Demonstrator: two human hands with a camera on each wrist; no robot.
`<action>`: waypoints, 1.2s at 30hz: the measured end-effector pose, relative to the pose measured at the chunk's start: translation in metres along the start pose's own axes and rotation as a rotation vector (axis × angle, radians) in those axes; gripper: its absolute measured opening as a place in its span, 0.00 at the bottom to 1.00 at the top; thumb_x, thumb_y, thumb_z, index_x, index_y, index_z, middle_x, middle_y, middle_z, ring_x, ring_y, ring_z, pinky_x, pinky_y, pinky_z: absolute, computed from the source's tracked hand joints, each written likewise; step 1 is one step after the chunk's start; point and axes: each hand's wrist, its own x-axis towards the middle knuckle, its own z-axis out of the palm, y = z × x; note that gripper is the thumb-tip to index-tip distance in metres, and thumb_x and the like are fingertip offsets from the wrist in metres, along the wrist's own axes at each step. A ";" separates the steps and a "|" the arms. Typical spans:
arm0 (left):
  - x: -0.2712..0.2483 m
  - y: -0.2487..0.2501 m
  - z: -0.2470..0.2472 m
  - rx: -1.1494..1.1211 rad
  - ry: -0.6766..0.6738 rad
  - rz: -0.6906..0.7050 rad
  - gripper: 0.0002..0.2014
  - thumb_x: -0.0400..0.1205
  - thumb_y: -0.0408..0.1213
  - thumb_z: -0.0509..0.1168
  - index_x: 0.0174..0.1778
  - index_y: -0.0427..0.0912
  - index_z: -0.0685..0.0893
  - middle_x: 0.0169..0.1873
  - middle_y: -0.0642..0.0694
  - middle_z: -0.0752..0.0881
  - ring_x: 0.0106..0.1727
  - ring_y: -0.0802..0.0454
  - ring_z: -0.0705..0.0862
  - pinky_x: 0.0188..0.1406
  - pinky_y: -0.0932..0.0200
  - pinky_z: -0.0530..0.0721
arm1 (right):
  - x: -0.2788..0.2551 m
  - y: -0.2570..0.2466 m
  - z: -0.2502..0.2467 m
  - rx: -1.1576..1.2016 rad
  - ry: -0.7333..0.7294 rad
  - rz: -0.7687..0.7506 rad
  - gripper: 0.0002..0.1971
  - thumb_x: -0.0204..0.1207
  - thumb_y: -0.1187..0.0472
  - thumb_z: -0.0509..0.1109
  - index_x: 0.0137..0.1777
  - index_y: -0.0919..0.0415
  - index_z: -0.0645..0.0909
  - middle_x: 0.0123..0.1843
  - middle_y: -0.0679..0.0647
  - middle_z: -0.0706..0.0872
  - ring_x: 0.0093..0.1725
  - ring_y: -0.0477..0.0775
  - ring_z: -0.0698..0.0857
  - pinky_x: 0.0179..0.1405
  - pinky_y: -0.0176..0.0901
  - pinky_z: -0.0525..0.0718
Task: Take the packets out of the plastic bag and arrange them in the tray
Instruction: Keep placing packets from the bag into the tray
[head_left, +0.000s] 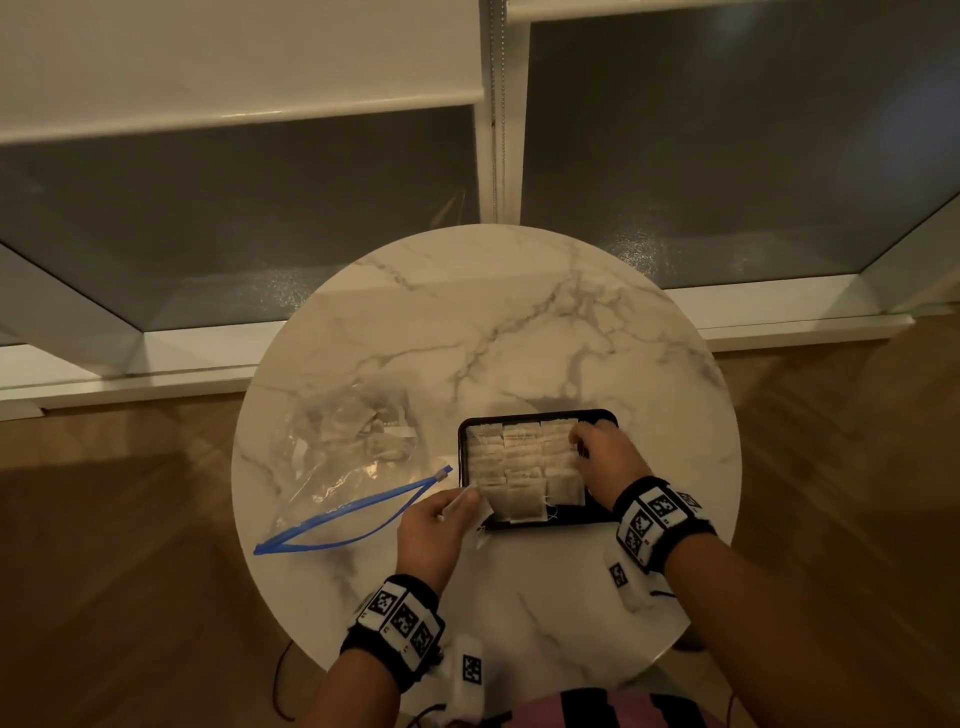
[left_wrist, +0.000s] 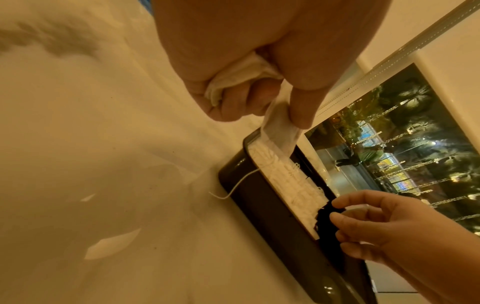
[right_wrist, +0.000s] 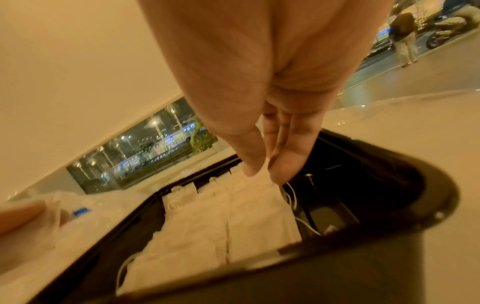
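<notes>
Left hand (head_left: 434, 525), lower centre of the head view, is clenched round spare packets (left_wrist: 240, 77), one bunched in the palm and another pinched under the thumb and hanging over the tray's near-left corner; reads as a small stock kept ready so the other hand can feed from it. Right hand (head_left: 608, 457), centre right, pinches the top edge of one packet (right_wrist: 259, 179) between thumb and forefinger in the rightmost column, probably seating it in line with its neighbours. The black tray (head_left: 540, 415) sits at centre of the head view on the round marble bench (head_left: 519, 312), holding about three overlapping columns of pale packets (head_left: 514, 467), shingled so more fit; strings trail over the rim. A dark strip along the tray's right side looks unfilled, so the job seems well along but not finished. The clear plastic bag (head_left: 343, 457) lies flat at centre left, just beside the tray, its blue zip (head_left: 343, 514) gaping toward the left hand for easy reach; a few packets seem to remain inside, count unclear. Blind and dark window fill the top of the frame.
</notes>
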 end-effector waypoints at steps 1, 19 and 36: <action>-0.002 0.005 0.001 -0.029 -0.009 0.005 0.10 0.82 0.48 0.73 0.52 0.49 0.93 0.46 0.53 0.93 0.51 0.56 0.90 0.53 0.57 0.86 | -0.003 0.000 -0.004 0.044 0.038 0.011 0.09 0.79 0.64 0.67 0.58 0.59 0.80 0.53 0.56 0.79 0.47 0.54 0.80 0.48 0.39 0.78; -0.015 0.053 0.025 -0.215 -0.209 -0.022 0.10 0.85 0.44 0.69 0.55 0.41 0.85 0.40 0.43 0.86 0.27 0.57 0.77 0.18 0.64 0.71 | -0.070 -0.059 -0.037 1.018 -0.149 0.118 0.05 0.75 0.65 0.77 0.44 0.63 0.83 0.33 0.58 0.87 0.30 0.51 0.86 0.31 0.41 0.87; -0.003 0.027 0.000 -0.149 -0.112 -0.033 0.07 0.81 0.44 0.73 0.49 0.45 0.89 0.41 0.48 0.88 0.38 0.53 0.81 0.35 0.59 0.79 | -0.068 -0.049 -0.031 0.653 0.219 0.125 0.05 0.76 0.60 0.76 0.42 0.49 0.88 0.35 0.44 0.89 0.36 0.40 0.87 0.38 0.32 0.84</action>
